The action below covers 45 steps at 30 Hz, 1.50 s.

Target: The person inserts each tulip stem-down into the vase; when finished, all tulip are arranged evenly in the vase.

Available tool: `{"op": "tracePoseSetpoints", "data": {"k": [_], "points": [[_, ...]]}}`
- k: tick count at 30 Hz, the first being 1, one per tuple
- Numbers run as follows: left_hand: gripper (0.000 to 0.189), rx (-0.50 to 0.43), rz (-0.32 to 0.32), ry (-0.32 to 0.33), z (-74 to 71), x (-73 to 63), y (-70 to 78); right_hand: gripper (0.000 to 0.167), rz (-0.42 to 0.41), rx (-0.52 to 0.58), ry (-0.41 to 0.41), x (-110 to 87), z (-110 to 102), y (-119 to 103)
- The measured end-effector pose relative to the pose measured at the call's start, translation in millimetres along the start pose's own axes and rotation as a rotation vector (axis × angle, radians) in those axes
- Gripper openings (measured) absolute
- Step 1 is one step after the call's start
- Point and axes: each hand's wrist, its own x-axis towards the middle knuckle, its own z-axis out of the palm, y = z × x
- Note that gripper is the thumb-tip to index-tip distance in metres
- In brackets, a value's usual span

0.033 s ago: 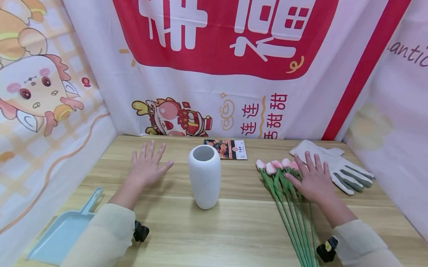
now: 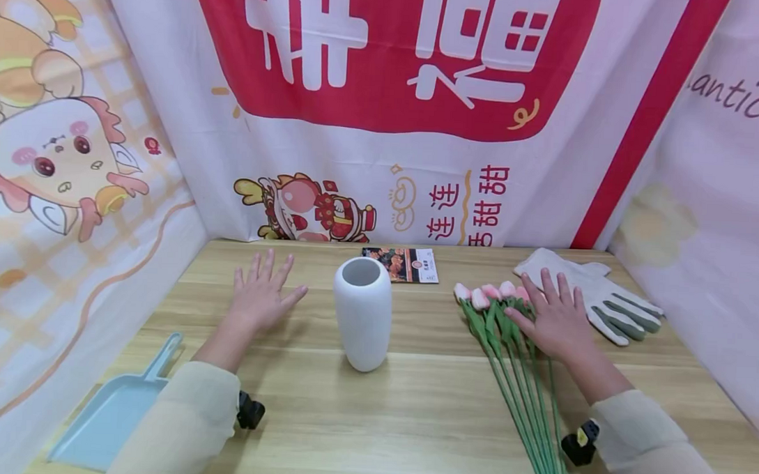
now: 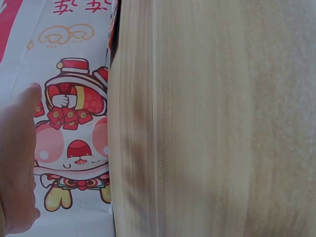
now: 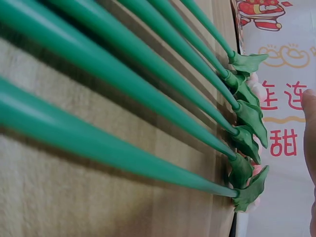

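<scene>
Tulips (image 2: 506,332) mostly left of our right hand (image 2: 557,325), stems (image 2: 540,455) our way
We had it spread, farther left hand (image 2: 259,299) too

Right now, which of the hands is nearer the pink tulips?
Right. In the head view, the right hand overlaps the right side of the pink tulips, by the blooms; the left hand is well left of them, beyond the white vase.

Two hands (image 2: 259,299) (image 2: 560,325), one vase (image 2: 364,320), one dustpan (image 2: 106,419), six-plus tulips (image 2: 480,300) show.
</scene>
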Motion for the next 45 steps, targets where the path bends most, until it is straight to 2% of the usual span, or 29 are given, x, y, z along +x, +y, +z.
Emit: {"op": "tracePoseSetpoints", "data": {"k": [8, 11, 14, 17, 20, 22, 25, 29, 33, 39, 45], "points": [[0.087, -0.032, -0.001, 0.035, 1.2, -6.4, -2.9, 0.086, -0.002, 0.027, 0.057, -1.7, -1.3, 1.4], [0.086, -0.114, 0.030, 0.048, 3.5, -13.7, -0.3, 0.080, -0.007, 0.089, 0.121, -8.3, -1.2, 4.3], [0.085, -0.282, 0.075, 0.054, 8.9, -24.5, 4.8, 0.073, 0.000, 0.202, 0.178, -18.8, 0.4, 8.5], [0.087, -0.513, 0.086, 0.031, 15.7, -38.5, 12.3, 0.065, 0.034, 0.322, 0.200, -31.1, 2.5, 12.4], [0.090, -0.729, 0.059, -0.017, 23.0, -52.0, 21.4, 0.061, 0.099, 0.418, 0.162, -43.0, 3.9, 15.0], [0.093, -0.841, 0.045, -0.050, 27.7, -59.2, 27.8, 0.061, 0.147, 0.465, 0.122, -50.3, 4.9, 15.6], [0.100, -0.965, 0.035, -0.097, 34.7, -66.6, 37.8, 0.064, 0.221, 0.526, 0.049, -60.4, 7.5, 15.5], [0.106, -1.101, 0.036, -0.131, 44.4, -71.6, 50.1, 0.064, 0.279, 0.573, -0.031, -73.2, 11.6, 15.4], [0.106, -1.178, 0.035, -0.140, 54.0, -74.8, 60.2, 0.061, 0.302, 0.607, -0.071, -83.9, 17.5, 16.4], [0.102, -1.239, 0.011, -0.131, 67.2, -75.6, 73.9, 0.063, 0.345, 0.669, -0.126, -95.5, 26.1, 17.8], [0.080, -1.252, 0.047, -0.076, 81.1, -71.8, 85.6, 0.060, 0.379, 0.681, -0.148, -103.5, 31.5, 20.9]]}}
